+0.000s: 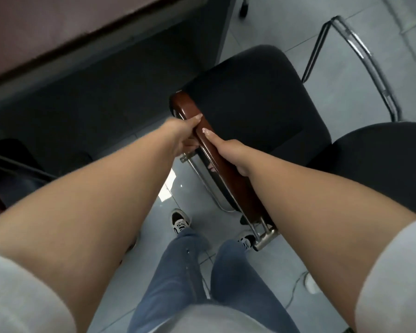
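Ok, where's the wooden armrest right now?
In the head view, the armrest runs diagonally through the centre, along the left edge of the black seat, gripped by the left hand and right hand.

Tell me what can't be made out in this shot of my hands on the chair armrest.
All in the head view:
- Fingers of the left hand: curled under the wooden armrest, hidden by it.
- Lower fingers of the right hand: hidden behind the armrest.
- Frame beneath the black seat: mostly covered by it.
- Neighbouring seat: cut off by the right edge and forearm.
- Desk top: blurred, cut by the top edge.
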The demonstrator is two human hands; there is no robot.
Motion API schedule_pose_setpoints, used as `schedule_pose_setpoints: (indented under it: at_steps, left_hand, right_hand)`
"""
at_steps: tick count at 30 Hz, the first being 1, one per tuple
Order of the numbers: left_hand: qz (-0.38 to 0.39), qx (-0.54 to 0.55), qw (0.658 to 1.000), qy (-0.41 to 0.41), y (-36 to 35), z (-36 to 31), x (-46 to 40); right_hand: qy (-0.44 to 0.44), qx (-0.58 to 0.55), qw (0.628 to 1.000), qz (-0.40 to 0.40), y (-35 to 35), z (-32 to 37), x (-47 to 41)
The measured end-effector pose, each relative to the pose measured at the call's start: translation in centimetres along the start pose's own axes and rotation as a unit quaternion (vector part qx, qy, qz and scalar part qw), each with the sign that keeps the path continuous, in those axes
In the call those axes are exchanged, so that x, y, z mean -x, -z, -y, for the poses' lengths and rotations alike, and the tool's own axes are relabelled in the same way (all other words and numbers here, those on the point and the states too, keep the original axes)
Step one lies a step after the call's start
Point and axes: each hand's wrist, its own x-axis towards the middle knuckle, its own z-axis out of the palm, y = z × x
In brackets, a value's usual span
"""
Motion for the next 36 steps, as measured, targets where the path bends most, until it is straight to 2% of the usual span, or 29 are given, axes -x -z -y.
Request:
schedule_pose_setpoints:
  at_steps: [6, 12, 14, 17, 20, 23, 29, 33, 36]
  left_hand:
    - [-0.021, -0.021, 0.999, 0.018, 5.7, 1.1, -2.6]
    - [-0.022, 0.114, 0.993, -0.007, 5.2, 2.2, -1.6]
    - [-0.014, 0.104, 0.994, -0.007, 5.5, 2.6, -0.6]
    - [-0.05, 0.111, 0.991, -0.049, 6.4, 2.0, 1.4]
    - [-0.053, 0.129, 0.986, -0.089, 6.3, -0.1, 4.6]
    - [-0.007, 0.116, 0.987, -0.111, 4.5, -2.9, 8.3]
    - [0.09, 0.079, 0.958, -0.26, -0.1, -9.1, 18.2]
    - [0.178, 0.093, 0.906, -0.372, -3.7, -10.7, 26.8]
    - [0.236, 0.108, 0.871, -0.416, -6.3, -10.6, 33.0]
  right_hand:
    - [0.016, -0.024, 0.999, -0.03, -7.1, 1.3, -2.7]
    - [-0.009, -0.007, 0.999, -0.047, -7.1, 2.2, -2.3]
    - [0.014, 0.01, 0.997, -0.077, -7.1, 2.4, -1.6]
    - [0.083, -0.069, 0.983, -0.15, -6.9, 2.4, 0.4]
    - [0.154, -0.236, 0.927, -0.249, -5.6, 3.0, 3.2]
    - [0.205, -0.358, 0.863, -0.291, -3.3, 4.1, 7.1]
    - [0.322, -0.432, 0.77, -0.342, 1.6, 5.7, 18.5]
    - [0.397, -0.478, 0.694, -0.363, 3.9, 4.2, 26.9]
    - [0.451, -0.505, 0.635, -0.37, 5.5, 2.3, 32.9]
